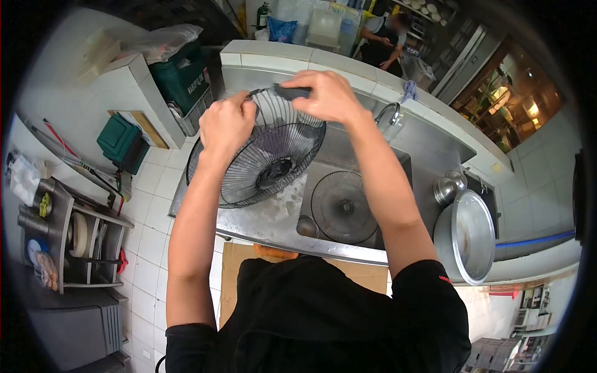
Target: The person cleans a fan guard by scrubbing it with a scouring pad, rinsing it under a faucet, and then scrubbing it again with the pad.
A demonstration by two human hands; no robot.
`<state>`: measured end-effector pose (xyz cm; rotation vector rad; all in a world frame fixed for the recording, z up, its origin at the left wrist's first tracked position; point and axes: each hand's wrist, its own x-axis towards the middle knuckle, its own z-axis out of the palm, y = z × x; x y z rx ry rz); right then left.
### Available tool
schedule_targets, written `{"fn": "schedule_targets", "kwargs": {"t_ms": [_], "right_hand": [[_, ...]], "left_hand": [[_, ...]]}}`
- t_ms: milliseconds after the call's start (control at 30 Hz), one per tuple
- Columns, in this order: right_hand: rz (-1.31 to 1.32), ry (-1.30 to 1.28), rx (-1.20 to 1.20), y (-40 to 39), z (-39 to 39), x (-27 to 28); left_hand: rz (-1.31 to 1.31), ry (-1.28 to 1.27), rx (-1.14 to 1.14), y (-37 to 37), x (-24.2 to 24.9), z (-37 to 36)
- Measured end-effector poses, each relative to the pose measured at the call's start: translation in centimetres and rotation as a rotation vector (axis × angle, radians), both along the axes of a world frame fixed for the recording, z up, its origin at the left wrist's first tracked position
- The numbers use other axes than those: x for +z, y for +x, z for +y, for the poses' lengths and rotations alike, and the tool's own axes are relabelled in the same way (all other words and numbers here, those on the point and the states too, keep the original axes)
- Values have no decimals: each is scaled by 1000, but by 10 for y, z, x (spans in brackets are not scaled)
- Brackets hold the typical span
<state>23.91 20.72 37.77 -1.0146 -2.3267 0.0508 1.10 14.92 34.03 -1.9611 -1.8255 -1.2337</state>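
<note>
A dark wire fan guard [249, 180] is tilted up over the left drainboard of the steel sink [283, 219], its round hub facing me. My left hand [227, 126] is closed on its upper rim. Closer to the faucet, my right hand [326, 94] has its fingers wrapped round a dark piece at the top of the same guard. Behind its wires shows a second layer of ribs. Another round wire fan guard [345, 208] lies in the sink basin, below my right forearm. A small metal bowl [307, 226] sits beside it in the basin.
A faucet [388, 112] rises at the sink's back edge. A large metal basin [472, 236] and small metal bowls [444, 191] stand right. Beyond the tiled half wall [298, 59] is a person [384, 42]. A green bin [119, 138] and a shelf unit [87, 242] are left.
</note>
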Motion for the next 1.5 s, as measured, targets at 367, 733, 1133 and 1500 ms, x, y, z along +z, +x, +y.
{"fn": "schedule_targets", "kwargs": {"t_ms": [367, 733, 1133, 1500], "right_hand": [[135, -108, -77, 28, 15, -25], [335, -146, 9, 19, 13, -45], [382, -55, 152, 28, 34, -75], [352, 246, 60, -20, -6, -52]], "left_hand": [[-43, -32, 8, -17, -7, -6], [-31, -36, 20, -21, -6, -10], [-66, -57, 45, -26, -7, -12], [-59, -25, 14, -14, -4, -11]]}}
